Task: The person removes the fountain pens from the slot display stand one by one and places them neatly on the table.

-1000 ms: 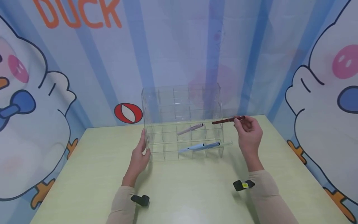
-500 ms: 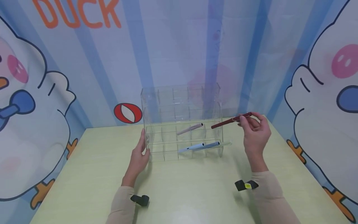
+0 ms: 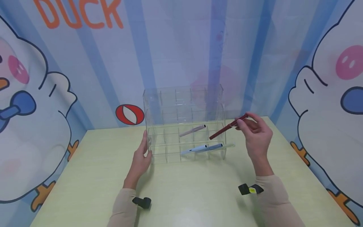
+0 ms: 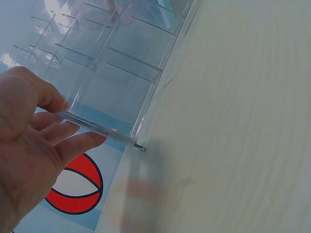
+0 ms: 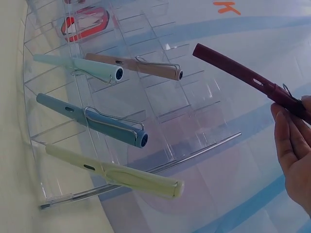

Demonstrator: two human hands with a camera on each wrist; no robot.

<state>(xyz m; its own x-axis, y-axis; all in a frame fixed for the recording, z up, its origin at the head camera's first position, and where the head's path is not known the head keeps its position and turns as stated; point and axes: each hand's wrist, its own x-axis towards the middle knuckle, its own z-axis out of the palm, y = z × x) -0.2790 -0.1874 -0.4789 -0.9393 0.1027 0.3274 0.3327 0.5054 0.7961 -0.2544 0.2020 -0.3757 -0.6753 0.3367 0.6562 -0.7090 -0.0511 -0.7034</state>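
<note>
A clear acrylic pen rack [image 3: 164, 145] with several tiers of compartments stands on the table. My left hand [image 3: 141, 159] grips its left side panel [image 4: 102, 130], thumb on one face and fingers on the other. Between thumb and fingertips my right hand [image 3: 258, 138] pinches the cap end of a dark red fountain pen [image 3: 222, 130], which slants down leftward before the rack's right side. Along the bottom tier lie a light blue pen [image 3: 194, 150], a blue pen [image 5: 104, 126] and a pale yellow-green pen [image 5: 136, 179]. One tier higher rests a pinkish pen [image 3: 193, 130].
The pale wooden table [image 3: 193, 195] runs out in front of the rack. Close behind it hangs a blue-striped cartoon backdrop [image 3: 178, 47]. Pen caps protrude toward the right from the rack's front.
My right hand first drew back rightward with the dark red pen, then came slightly left again. The pen's free end has dipped lower and now slants more steeply. My left hand stays put.
</note>
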